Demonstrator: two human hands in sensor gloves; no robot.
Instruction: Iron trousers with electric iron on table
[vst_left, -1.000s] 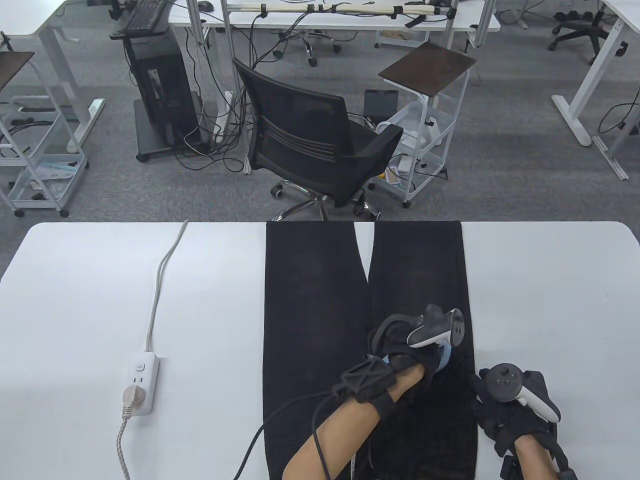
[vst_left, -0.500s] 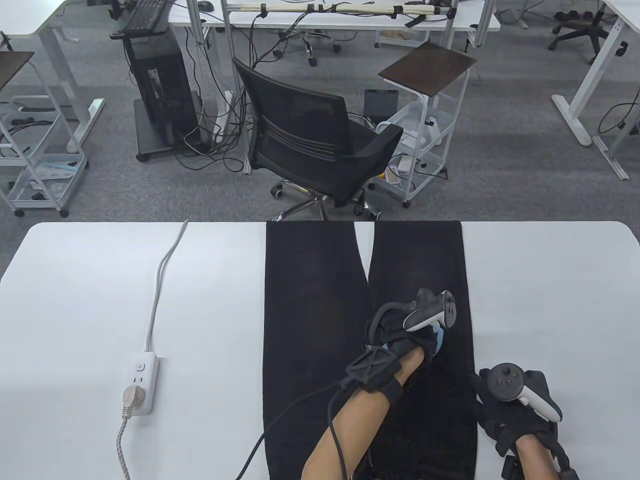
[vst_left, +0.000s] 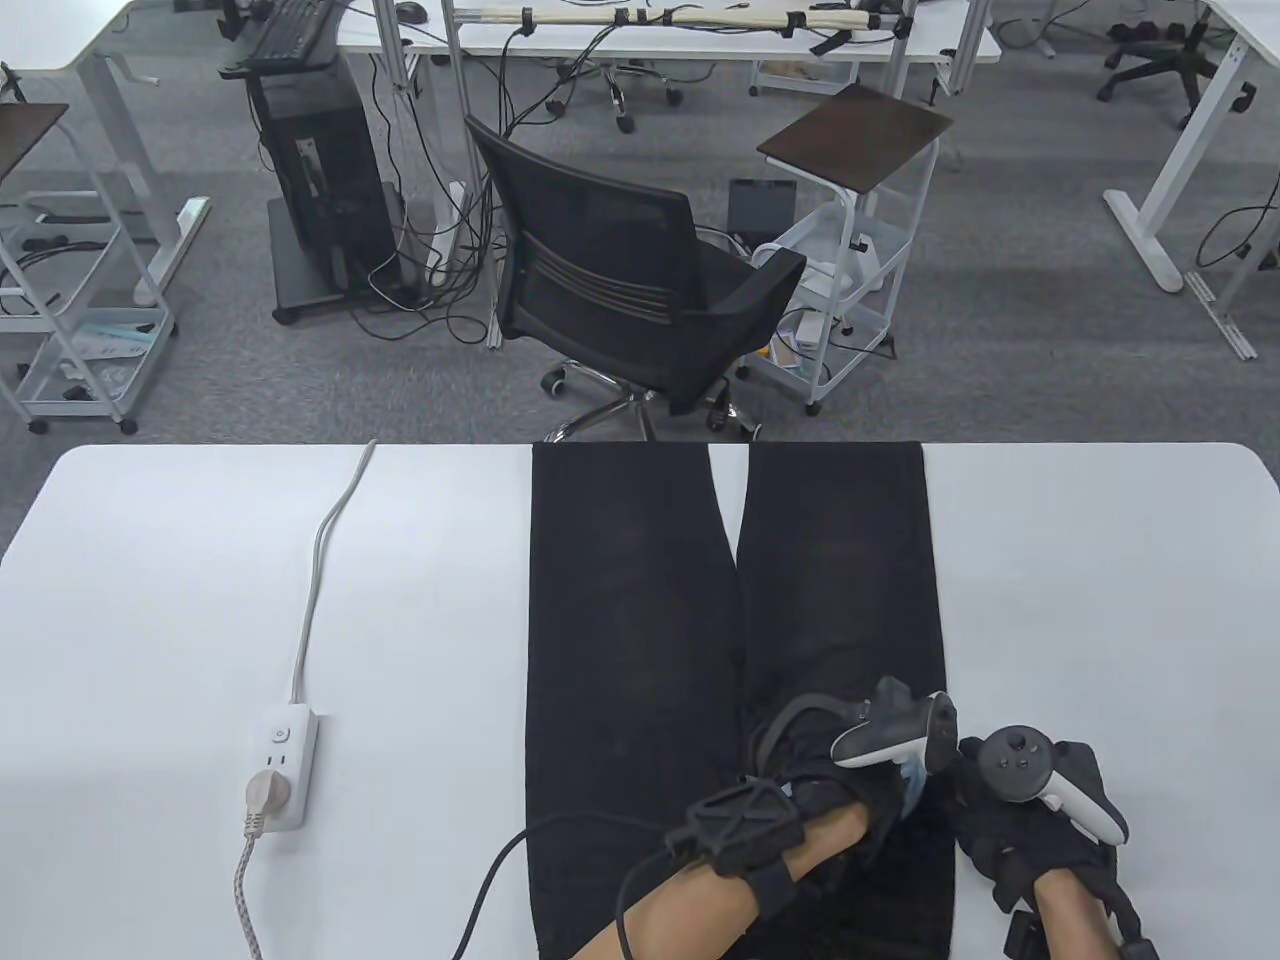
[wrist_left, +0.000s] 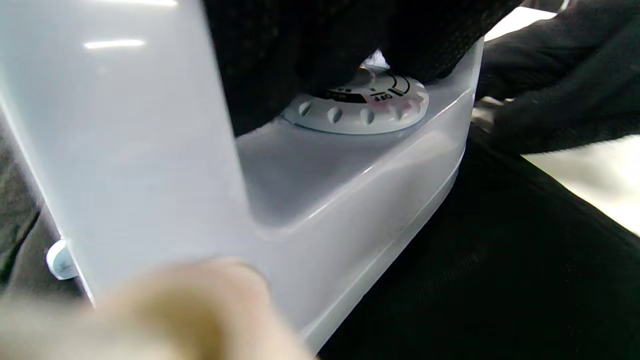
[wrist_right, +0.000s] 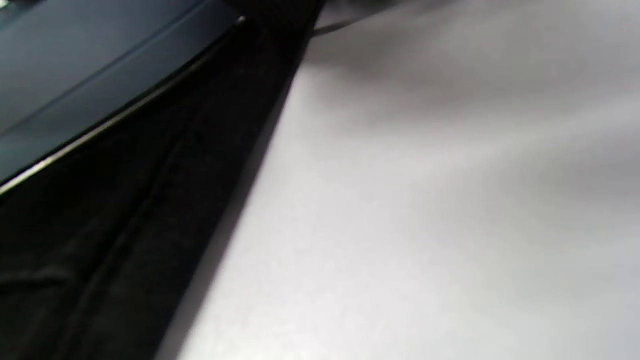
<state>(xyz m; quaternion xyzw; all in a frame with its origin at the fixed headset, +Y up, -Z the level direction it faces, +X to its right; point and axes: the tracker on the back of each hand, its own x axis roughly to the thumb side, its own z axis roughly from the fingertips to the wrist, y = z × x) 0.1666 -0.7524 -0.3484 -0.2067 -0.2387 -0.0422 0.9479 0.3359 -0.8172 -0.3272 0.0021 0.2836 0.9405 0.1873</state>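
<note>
— Counter (vst_left: 150, 560) first, from its left edge: what sits there?

— A white power strip (vst_left: 280, 765) near the left front, one plug in it, its pale cable (vst_left: 325, 540) running to the far edge. A braided cord leaves the plug and is cut off at the front edge.

— And the trousers (vst_left: 630, 640)?

— Black, flat along the middle of the counter, both legs reaching the far edge, the waist end cut off at the front edge.

— Where is the iron (wrist_left: 310, 190)?

— On the right leg, near the front edge. From above it is almost wholly hidden under the left hand (vst_left: 850, 775) and its tracker; only a sliver of pale blue shows. The left wrist view gives a white body and a dial (wrist_left: 357, 107) marked "OFF", half covered by the glove.

— So the left hand grips it?

— Its fingers wrap the handle, yes, though the handle itself is hidden. A blurred bare fingertip fills that view's lower left.

— The right hand (vst_left: 1030, 820)?

— It rests at the trousers' right edge near the counter's front right, just beside the left hand. How its fingers lie I cannot tell; the tracker covers them, and the right wrist view shows only dark fabric, white counter and a blurred dark edge.
</note>
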